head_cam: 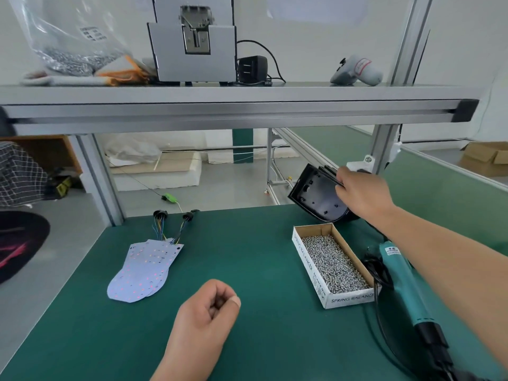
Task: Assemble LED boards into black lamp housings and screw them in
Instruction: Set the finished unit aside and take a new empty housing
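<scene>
Head view, single frame. Landmark: the cardboard box (305, 257) of screws (335, 265) on the green counter (247, 257). Beyond the box's far end, the right hand (362, 196) grips a black lamp housing (316, 196) by its upper rim, fingers curled over the edge; the housing is tilted with its open cavity facing the camera, and its lower end sits low, just behind the box. More dark parts seem stacked behind it, but I cannot tell how many. The cavity shows only bare mounting bosses: no board, no screws in it. Well to the left of the box lies a fanned stack of white LED boards (143, 268), untouched, with coloured wire leads (162, 226) running toward the counter's far edge. Just right of the box lies a teal electric screwdriver (404, 287), not in hand. Nearer than the box and to its left, the left hand (211, 312) hovers curled into a loose fist; nothing is visible inside it. Judgement: this unit is at its start. The housing is being fetched; seating a board and driving screws are all left. No finished lamp is in view.
</scene>
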A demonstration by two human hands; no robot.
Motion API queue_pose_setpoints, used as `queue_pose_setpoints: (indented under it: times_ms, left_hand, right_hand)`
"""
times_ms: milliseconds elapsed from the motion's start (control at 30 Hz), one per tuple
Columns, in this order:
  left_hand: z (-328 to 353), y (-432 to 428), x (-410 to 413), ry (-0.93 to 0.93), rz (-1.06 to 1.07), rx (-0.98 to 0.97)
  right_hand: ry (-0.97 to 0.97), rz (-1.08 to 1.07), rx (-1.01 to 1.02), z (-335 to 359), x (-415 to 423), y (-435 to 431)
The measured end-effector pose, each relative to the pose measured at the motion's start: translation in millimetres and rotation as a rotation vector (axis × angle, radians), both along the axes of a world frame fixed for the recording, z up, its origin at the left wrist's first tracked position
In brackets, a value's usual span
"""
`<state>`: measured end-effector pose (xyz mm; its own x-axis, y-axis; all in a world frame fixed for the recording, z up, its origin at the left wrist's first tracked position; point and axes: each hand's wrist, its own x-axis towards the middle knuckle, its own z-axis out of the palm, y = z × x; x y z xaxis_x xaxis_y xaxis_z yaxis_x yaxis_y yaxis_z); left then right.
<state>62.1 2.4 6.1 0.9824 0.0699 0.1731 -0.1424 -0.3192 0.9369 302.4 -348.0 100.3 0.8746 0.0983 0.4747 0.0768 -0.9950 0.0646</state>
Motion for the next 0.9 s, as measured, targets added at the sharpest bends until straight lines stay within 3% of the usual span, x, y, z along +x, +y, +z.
queue_pose_setpoints:
  times_ms: [300, 700, 900]
  left_hand:
    - [3, -2, -3, 0.015, 0.013, -0.060]
    - [2, 0, 1, 0.050, 0.214, -0.180]
    - [2, -1, 2, 0.074, 0.160, -0.030]
  right_hand:
    - [-0.075, 0.161, 0.230, 0, -43, 43]
    - [0.370, 0.390, 0.469, -59, -202, 101]
    - [0.513, 0.481, 0.476, -67, -247, 102]
